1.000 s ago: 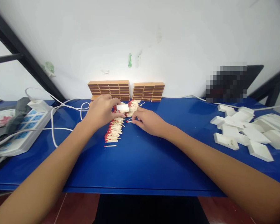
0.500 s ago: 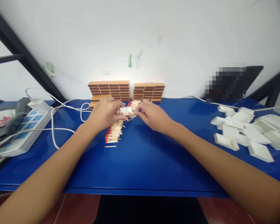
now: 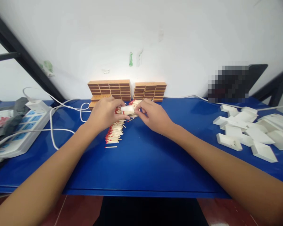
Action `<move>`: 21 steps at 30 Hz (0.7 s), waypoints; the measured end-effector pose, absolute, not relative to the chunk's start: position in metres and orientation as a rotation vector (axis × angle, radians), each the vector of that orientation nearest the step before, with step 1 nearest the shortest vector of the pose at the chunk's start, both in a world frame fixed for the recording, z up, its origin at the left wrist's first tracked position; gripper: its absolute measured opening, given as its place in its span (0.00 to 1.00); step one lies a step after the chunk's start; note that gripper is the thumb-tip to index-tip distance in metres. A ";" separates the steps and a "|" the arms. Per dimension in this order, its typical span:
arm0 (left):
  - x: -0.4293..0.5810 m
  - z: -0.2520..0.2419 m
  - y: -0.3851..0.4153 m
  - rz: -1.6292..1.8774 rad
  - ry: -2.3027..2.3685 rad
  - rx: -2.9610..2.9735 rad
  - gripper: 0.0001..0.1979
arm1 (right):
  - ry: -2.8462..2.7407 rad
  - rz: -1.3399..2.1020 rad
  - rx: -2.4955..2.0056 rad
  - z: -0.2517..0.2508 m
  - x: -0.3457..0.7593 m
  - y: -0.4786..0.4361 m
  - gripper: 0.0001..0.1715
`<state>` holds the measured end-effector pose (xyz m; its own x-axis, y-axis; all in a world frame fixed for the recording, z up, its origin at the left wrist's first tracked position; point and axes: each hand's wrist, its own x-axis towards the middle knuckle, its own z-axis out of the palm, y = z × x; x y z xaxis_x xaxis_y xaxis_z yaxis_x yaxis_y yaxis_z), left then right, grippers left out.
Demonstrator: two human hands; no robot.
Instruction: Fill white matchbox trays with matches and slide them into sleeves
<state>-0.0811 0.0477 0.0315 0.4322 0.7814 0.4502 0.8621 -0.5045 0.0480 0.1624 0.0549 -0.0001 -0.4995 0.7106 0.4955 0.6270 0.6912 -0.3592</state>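
My left hand [image 3: 103,113] grips a small white matchbox tray [image 3: 126,108] between thumb and fingers, above the heap of matches. Red match heads show at the tray's left end, with pale sticks lying along it. The fingertips of my right hand [image 3: 155,115] are pinched at the tray's right end, on the ends of matches there. Below and behind both hands spreads a pile of red-headed matches [image 3: 113,133], partly covered by my left hand. One loose match [image 3: 111,147] lies in front of the pile.
Stacked matchboxes [image 3: 113,89] stand against the wall, with a second stack [image 3: 151,91] beside them. Several white trays [image 3: 240,128] are heaped at the right. On the left lie a power strip [image 3: 33,131] and white cables [image 3: 52,125]. A dark, partly blurred-out object [image 3: 257,75] leans at the back right.
My right hand has moved slightly left, bringing its fingertips to the tray. Pale matchsticks now show in the tray, where mostly its white inside was visible before.
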 end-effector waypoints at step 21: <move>-0.087 0.035 0.048 -0.570 -1.540 -2.364 0.24 | -2.496 0.287 -1.089 -0.014 0.151 0.060 0.08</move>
